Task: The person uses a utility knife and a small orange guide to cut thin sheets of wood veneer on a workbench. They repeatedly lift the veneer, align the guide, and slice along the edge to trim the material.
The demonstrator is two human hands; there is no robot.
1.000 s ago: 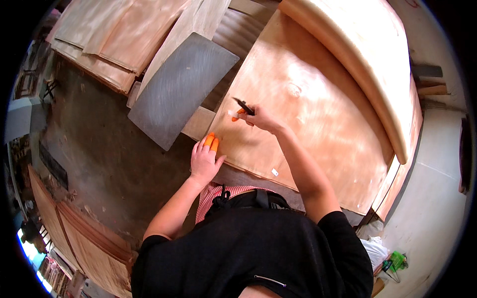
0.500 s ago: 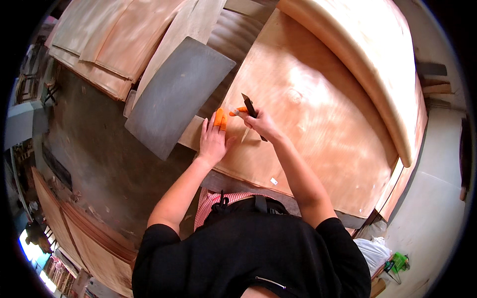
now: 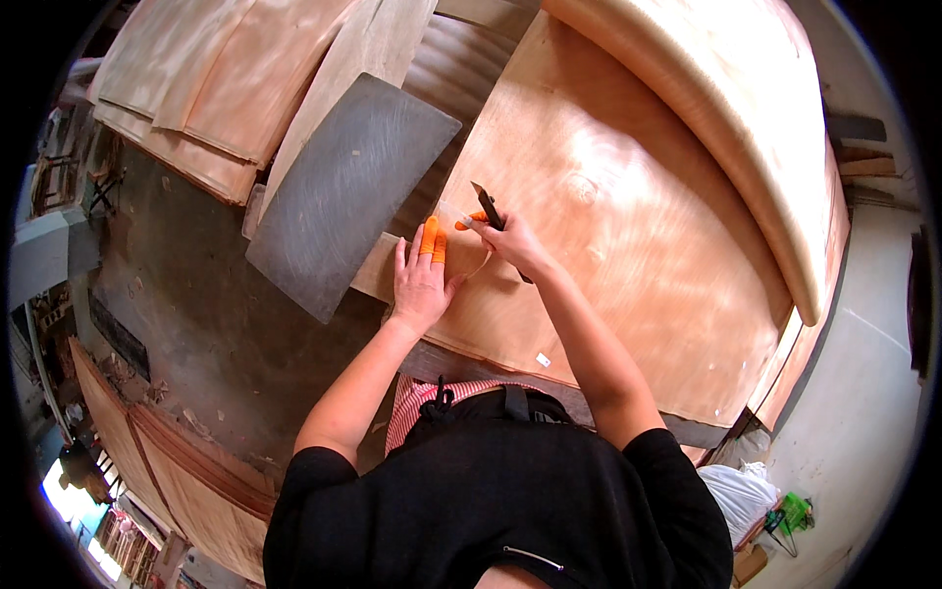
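My left hand (image 3: 422, 285) lies with its fingers stretched out on the left edge of a wide, light-brown wood veneer sheet (image 3: 628, 265). Orange finger covers sit on two of its fingers. Just to its right, my right hand (image 3: 512, 243) is closed around a dark, narrow knife (image 3: 488, 206), whose pointed end angles up and to the left. An orange cover shows on a right finger too. Between both hands' fingertips is a small pale, see-through strip (image 3: 451, 214), perhaps tape; whether the right fingertips pinch it I cannot tell. A thin raised sliver stands beside my left thumb.
A grey rectangular board (image 3: 355, 187) lies left of the veneer. Along the far right, a large rolled veneer sheet (image 3: 706, 118) curves over the stack. More veneer sheets (image 3: 226, 88) are piled at the upper left. A white bag (image 3: 736, 503) rests at lower right.
Both hands stay almost in place, with the knife still in my right hand. The pale strip between the fingertips shows more plainly. The whole view has shifted slightly.
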